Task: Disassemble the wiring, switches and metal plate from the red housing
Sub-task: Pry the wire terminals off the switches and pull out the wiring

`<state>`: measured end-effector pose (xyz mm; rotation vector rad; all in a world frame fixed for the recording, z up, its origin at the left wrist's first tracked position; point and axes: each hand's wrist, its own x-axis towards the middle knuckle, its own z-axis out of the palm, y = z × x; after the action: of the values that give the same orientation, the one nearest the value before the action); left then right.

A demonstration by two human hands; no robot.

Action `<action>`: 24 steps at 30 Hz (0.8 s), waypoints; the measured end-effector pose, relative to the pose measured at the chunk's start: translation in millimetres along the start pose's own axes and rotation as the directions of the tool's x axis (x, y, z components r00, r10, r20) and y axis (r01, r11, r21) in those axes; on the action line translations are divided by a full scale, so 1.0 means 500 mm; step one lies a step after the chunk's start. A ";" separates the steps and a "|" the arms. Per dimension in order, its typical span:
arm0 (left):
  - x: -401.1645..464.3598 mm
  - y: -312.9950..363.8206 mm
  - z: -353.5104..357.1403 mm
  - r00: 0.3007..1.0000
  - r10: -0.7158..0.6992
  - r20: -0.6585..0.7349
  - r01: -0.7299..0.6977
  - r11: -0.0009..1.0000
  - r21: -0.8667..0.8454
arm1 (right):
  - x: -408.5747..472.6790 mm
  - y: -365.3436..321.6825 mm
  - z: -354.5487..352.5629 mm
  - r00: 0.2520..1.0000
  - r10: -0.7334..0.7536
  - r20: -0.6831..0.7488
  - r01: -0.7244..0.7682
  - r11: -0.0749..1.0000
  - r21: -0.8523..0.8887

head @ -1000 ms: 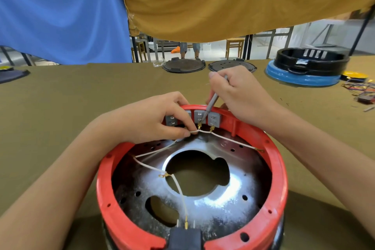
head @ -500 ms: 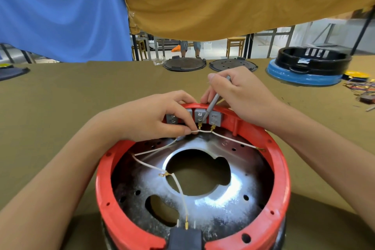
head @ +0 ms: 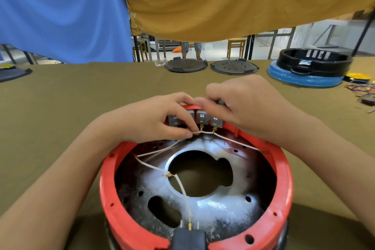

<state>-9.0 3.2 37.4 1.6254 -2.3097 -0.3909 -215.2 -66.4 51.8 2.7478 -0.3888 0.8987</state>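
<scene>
The red housing [head: 105, 178] stands open-side up in front of me, with the shiny metal plate [head: 223, 205] inside it. Grey switches [head: 203, 116] sit in a row at its far rim. White wires [head: 182, 188] run from their brass terminals across the plate to a black connector [head: 189, 239] at the near rim. My left hand [head: 154, 119] pinches a white wire right at the terminals. My right hand [head: 249, 107] hovers curled over the switches, and only a sliver of the grey tool [head: 221, 101] shows between its fingers.
Two dark round lids [head: 185, 65] [head: 234, 66] lie at the table's far edge. A black housing [head: 313, 60] on a blue ring [head: 304, 81] stands far right, with loose coloured wires [head: 363, 89] beside it. Blue and ochre cloths hang above.
The tool's tip has left the terminals and is drawn up into my right hand, which moved slightly left over the switches. My left hand keeps its pinch on the wire.
</scene>
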 end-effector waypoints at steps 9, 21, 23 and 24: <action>-0.001 0.000 0.001 1.000 0.004 -0.007 -0.004 1.000 -0.005 | 0.002 0.005 0.011 0.998 -0.011 0.060 0.005 0.996 0.094; 0.000 0.001 -0.001 1.000 -0.010 0.015 0.010 1.000 0.005 | 0.020 0.034 0.046 0.930 0.346 0.121 -0.348 0.731 0.587; 0.001 0.001 -0.001 1.000 -0.006 0.014 0.006 1.000 0.004 | 0.025 0.036 0.049 0.921 0.363 0.140 -0.371 0.713 0.595; 0.001 0.000 -0.001 1.000 -0.004 0.014 0.004 1.000 0.003 | 0.028 0.036 0.049 0.918 0.370 0.144 -0.378 0.706 0.599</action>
<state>-9.1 2.7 37.9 1.6345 -2.3182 -0.4013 -196.7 -93.1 43.2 3.3398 -0.8106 1.3060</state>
